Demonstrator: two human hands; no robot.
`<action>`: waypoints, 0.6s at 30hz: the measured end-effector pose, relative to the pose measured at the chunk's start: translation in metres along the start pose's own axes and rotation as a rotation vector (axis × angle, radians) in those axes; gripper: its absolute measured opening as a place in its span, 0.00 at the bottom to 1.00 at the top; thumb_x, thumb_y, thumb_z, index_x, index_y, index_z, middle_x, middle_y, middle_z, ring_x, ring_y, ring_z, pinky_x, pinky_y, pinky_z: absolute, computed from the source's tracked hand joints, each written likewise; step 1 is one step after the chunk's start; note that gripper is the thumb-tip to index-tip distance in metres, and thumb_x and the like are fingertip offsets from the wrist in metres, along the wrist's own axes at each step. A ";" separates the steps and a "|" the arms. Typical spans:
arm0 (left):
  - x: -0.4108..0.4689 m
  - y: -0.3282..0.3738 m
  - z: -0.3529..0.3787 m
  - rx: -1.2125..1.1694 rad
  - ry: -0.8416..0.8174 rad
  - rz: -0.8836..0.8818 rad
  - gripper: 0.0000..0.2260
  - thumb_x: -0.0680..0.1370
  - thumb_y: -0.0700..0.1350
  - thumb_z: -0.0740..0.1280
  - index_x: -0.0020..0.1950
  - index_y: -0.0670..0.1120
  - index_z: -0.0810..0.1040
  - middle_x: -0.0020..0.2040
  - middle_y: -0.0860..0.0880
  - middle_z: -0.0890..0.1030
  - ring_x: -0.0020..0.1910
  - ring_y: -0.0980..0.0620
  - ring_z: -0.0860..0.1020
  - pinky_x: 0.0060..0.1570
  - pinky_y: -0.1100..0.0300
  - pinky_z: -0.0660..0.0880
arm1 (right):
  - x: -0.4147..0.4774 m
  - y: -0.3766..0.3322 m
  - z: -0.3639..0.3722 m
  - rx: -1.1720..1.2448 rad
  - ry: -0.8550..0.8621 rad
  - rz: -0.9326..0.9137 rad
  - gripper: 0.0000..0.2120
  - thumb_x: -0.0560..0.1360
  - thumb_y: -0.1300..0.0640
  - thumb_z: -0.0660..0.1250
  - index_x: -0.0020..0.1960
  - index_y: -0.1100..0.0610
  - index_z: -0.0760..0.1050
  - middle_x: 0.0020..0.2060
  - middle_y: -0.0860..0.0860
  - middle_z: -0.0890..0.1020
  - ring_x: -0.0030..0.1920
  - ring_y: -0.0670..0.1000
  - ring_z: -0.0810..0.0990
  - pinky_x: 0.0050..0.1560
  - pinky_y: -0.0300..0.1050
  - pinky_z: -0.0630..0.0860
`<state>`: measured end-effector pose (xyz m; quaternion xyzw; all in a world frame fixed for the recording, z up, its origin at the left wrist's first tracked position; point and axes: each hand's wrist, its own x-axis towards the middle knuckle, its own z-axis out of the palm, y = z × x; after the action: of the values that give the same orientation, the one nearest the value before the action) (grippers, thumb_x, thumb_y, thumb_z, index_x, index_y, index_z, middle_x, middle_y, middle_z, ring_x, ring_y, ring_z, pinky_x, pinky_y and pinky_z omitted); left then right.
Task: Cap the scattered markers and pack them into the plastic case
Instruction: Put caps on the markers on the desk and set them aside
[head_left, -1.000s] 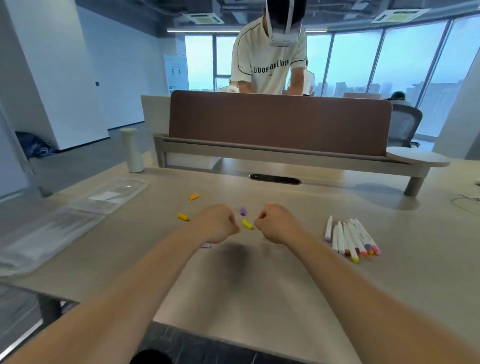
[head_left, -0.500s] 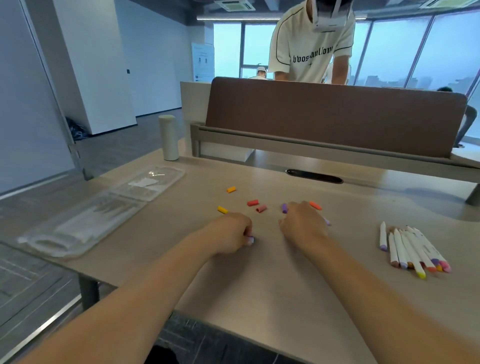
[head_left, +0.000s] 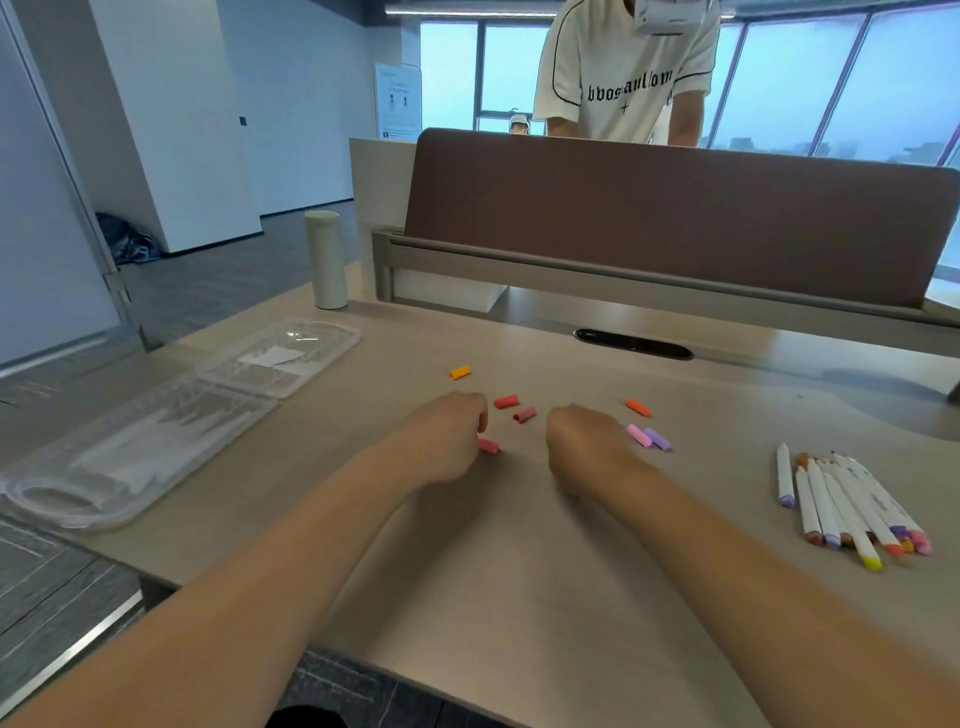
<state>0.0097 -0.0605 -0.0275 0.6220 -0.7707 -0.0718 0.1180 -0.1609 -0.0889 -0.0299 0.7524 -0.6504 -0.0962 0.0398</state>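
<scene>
L hand (head_left: 441, 441) curled at pink cap (head_left: 489, 446), R hand (head_left: 587, 447) curled (grips hidden, can't tell) — markers (head_left: 841, 506) piled right, case (head_left: 156, 431) open left for packing.

Left hand (head_left: 447, 439): knuckles up, fingers curled down, forearm bare. Right hand (head_left: 587, 444): same pose, just right of it. Palms hidden.
</scene>
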 end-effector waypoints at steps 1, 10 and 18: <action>0.002 0.000 0.000 0.005 -0.017 0.008 0.11 0.79 0.38 0.59 0.60 0.45 0.73 0.61 0.44 0.75 0.57 0.44 0.75 0.54 0.53 0.73 | 0.001 0.000 0.001 0.034 0.022 -0.016 0.17 0.76 0.64 0.65 0.65 0.61 0.73 0.60 0.58 0.77 0.57 0.58 0.79 0.49 0.47 0.73; 0.014 -0.001 0.009 0.120 -0.136 0.100 0.09 0.80 0.50 0.65 0.56 0.46 0.75 0.56 0.44 0.73 0.55 0.42 0.75 0.51 0.54 0.70 | 0.023 -0.009 -0.007 0.211 0.067 -0.022 0.15 0.75 0.65 0.67 0.60 0.57 0.75 0.47 0.54 0.71 0.53 0.58 0.78 0.45 0.46 0.70; 0.017 0.003 0.007 0.171 -0.062 0.095 0.07 0.83 0.45 0.58 0.57 0.44 0.69 0.56 0.41 0.77 0.54 0.41 0.75 0.45 0.53 0.68 | 0.030 -0.001 0.005 0.312 0.302 -0.191 0.07 0.77 0.61 0.63 0.55 0.57 0.70 0.53 0.55 0.73 0.48 0.54 0.71 0.48 0.49 0.72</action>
<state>0.0016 -0.0762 -0.0317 0.5901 -0.8059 -0.0192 0.0435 -0.1569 -0.1178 -0.0375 0.8135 -0.5699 0.1157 0.0107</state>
